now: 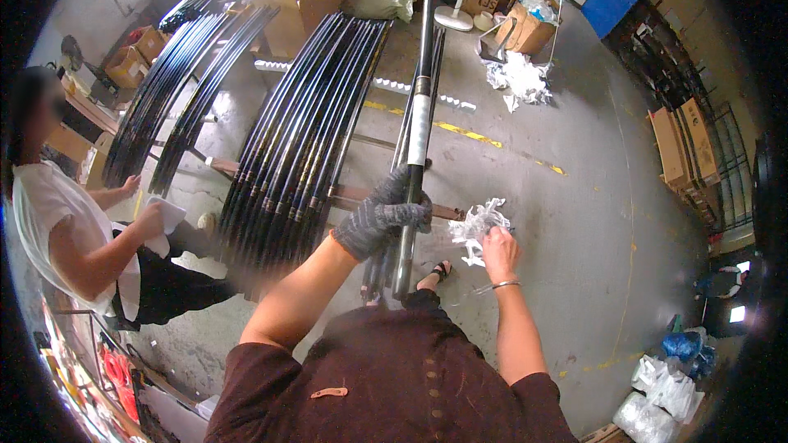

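Observation:
My left hand [382, 217], in a dark grey knit glove, is wrapped round a long glossy black rod [423, 49]. The rod stands nearly along my line of sight, its lower end just in front of my body and its far end past the top edge. A white band [419, 131] circles it above my glove. My bare right hand [500, 254], with a bracelet at the wrist, is closed on a crumpled white rag [472, 228] to the right of the rod, apart from it. Several more black rods [300, 123] lie side by side on a rack left of my hand.
At the left a person in a white top [82, 230] stands by another row of rods [168, 90], holding a white cloth [167, 217]. White scraps [521, 79] lie on the floor beside a cardboard box [525, 31]. Cartons [685, 143] stand at the right; plastic bags [648, 418] lie lower right.

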The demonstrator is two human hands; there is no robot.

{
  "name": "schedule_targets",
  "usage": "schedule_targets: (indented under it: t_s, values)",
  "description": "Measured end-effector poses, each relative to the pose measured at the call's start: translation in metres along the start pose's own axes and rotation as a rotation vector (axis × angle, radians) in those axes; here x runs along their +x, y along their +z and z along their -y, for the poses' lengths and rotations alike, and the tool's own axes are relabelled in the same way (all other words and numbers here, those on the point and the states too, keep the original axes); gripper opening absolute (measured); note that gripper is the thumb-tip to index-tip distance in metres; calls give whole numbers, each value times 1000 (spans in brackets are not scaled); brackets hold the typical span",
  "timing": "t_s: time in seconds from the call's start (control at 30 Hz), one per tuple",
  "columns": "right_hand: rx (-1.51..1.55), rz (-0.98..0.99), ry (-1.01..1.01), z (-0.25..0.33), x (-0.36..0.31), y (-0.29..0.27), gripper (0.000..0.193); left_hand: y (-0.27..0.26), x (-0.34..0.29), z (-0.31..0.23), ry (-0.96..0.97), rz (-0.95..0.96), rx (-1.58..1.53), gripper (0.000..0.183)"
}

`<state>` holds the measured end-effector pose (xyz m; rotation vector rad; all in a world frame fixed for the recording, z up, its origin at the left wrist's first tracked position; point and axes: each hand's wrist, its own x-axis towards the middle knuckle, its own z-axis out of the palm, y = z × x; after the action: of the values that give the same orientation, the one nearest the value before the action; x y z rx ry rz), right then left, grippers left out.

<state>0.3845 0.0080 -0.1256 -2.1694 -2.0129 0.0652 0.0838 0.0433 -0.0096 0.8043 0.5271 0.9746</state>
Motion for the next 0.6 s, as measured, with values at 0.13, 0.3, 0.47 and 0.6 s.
schedule_targets:
  t_s: [0.13,0.3,0.47,0.6]
  values:
    - [-35,125,194,-96,-27,47,13,1,1,-36,101,13,-94,74]
    - [703,-59,591,-179,-77,78,7,-19,-8,-25,120,-127,208,74]
    - [1302,-137,659,-129,-64,10,15,-10,-16,-25,78,-53,99,69]
    - [1238,-92,387,-30,-15,-50,23,5,5,-24,9,43,115,62]
